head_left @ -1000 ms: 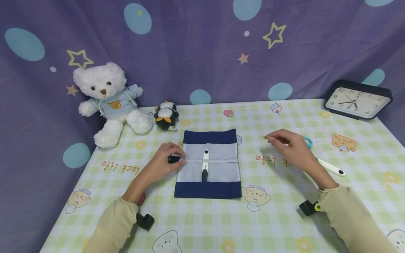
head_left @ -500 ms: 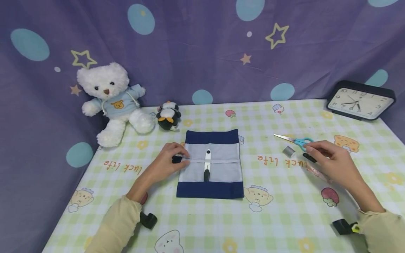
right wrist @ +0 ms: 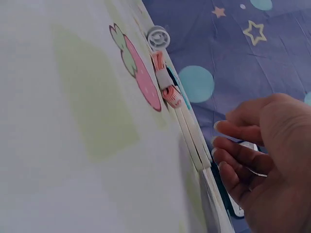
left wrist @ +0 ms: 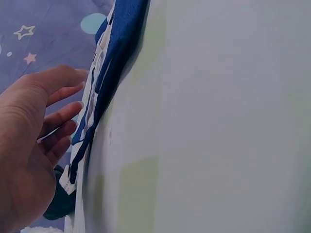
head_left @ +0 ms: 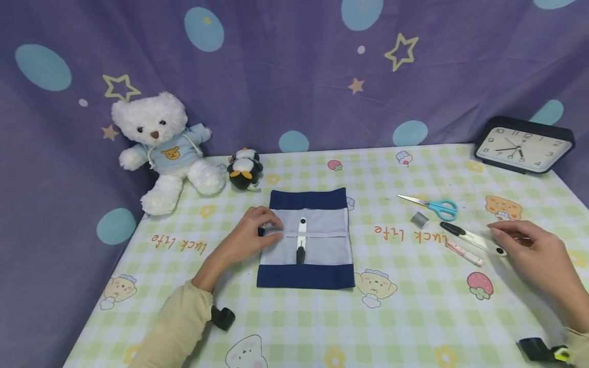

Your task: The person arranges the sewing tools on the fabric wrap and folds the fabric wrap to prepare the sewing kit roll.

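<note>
The left hand (head_left: 250, 232) is at the left edge of a flat cloth mat (head_left: 326, 220). Its fingers and thumb are loose and a bit bent, with a gap between them, and it grasps nothing. I cannot tell if it touches the mat. A bit of something black (head_left: 261, 231) peeks out behind its fingers, too hidden to name. The mat lies in the middle of the checked tablecloth (head_left: 395, 327). It has 2 dark blue ends and a grey middle, with a thin band (head_left: 329, 235) going across. On the mat is a white stick with a black end (head_left: 301, 243), and the band crosses it. The right hand (head_left: 536, 250) is on the right side, with loose, bent fingers that grasp nothing. It is near another white stick with a black end (head_left: 474, 240). Just beside that stick is a pink and white bundle (head_left: 463, 253). A grey spool (head_left: 420, 220) and blue scissors (head_left: 443, 209) lie near them. At the back are a white teddy bear (head_left: 165, 153), a toy penguin (head_left: 245, 168) and a clock (head_left: 524, 147), by a purple curtain (head_left: 294, 76).
</note>
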{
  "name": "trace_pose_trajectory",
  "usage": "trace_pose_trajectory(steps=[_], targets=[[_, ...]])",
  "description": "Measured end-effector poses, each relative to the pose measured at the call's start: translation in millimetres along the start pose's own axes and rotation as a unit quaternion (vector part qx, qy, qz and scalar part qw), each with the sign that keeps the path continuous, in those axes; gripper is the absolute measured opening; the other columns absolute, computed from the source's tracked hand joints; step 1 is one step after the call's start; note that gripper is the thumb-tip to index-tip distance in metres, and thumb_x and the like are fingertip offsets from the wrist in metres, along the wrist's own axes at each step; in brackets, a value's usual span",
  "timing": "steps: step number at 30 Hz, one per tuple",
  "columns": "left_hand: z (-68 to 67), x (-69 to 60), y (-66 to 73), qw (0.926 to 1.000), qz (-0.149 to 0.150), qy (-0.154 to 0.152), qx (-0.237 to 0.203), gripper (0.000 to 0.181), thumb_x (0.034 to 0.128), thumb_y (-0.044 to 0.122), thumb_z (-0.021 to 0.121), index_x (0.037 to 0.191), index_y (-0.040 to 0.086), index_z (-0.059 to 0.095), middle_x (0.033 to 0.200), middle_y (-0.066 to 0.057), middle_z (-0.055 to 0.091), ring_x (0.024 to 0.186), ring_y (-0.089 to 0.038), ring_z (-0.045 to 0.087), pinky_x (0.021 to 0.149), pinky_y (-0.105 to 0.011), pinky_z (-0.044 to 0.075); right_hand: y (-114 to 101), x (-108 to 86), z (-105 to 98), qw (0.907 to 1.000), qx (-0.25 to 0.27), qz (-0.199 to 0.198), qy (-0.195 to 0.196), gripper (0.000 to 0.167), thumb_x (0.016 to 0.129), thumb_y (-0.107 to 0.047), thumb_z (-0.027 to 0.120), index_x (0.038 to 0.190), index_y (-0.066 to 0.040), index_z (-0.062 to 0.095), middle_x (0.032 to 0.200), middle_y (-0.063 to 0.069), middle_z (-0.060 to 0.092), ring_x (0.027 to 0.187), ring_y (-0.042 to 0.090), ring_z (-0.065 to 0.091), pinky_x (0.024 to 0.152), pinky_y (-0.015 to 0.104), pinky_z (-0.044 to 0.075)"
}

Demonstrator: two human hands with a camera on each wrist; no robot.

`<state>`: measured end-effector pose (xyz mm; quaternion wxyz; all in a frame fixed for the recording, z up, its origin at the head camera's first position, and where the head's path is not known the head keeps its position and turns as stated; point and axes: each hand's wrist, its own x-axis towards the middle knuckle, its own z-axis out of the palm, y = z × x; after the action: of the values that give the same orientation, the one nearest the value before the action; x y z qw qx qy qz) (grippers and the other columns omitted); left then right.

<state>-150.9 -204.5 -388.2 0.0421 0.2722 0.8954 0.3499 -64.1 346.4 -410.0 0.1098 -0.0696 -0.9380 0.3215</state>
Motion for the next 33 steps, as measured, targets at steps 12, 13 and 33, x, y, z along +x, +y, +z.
trace_pose_trajectory(steps=[12, 13, 33], targets=[[6.0, 4.6, -1.7, 0.9999, -0.006, 0.001, -0.011, 0.013, 0.0945, 0.018, 0.079, 0.107, 0.016, 0.075, 0.116, -0.001, 0.061, 0.111, -0.025, 0.049, 0.093, -0.047, 0.043, 24.0, -9.9, -3.5, 0.9988, -0.049, 0.003, -0.001, 0.024, 0.098, -0.012, 0.071, 0.115, 0.005, 0.071, 0.106, 0.027, 0.07, 0.081, -0.019, 0.038, 0.063, 0.017, 0.037], [6.4, 4.9, -1.8, 0.9999, -0.006, 0.001, -0.011, 0.013, 0.0945, 0.018, 0.079, 0.107, 0.016, 0.075, 0.117, -0.001, 0.061, 0.111, -0.025, 0.049, 0.093, -0.047, 0.043, 25.4, -11.5, -4.3, 0.9988, -0.048, -0.001, 0.0, 0.023, 0.098, -0.012, 0.072, 0.114, 0.004, 0.071, 0.102, 0.025, 0.071, 0.078, -0.022, 0.036, 0.063, 0.017, 0.037], [9.1, 5.2, -2.5, 0.9997, -0.02, -0.011, -0.008, 0.014, 0.0931, 0.018, 0.08, 0.107, 0.017, 0.076, 0.121, -0.002, 0.06, 0.113, -0.027, 0.048, 0.095, -0.048, 0.042, 33.7, -20.8, 2.2, 0.9989, -0.04, -0.023, -0.005, 0.024, 0.091, -0.001, 0.077, 0.113, 0.006, 0.069, 0.1, 0.022, 0.065, 0.069, -0.006, 0.045, 0.058, 0.014, 0.038]])
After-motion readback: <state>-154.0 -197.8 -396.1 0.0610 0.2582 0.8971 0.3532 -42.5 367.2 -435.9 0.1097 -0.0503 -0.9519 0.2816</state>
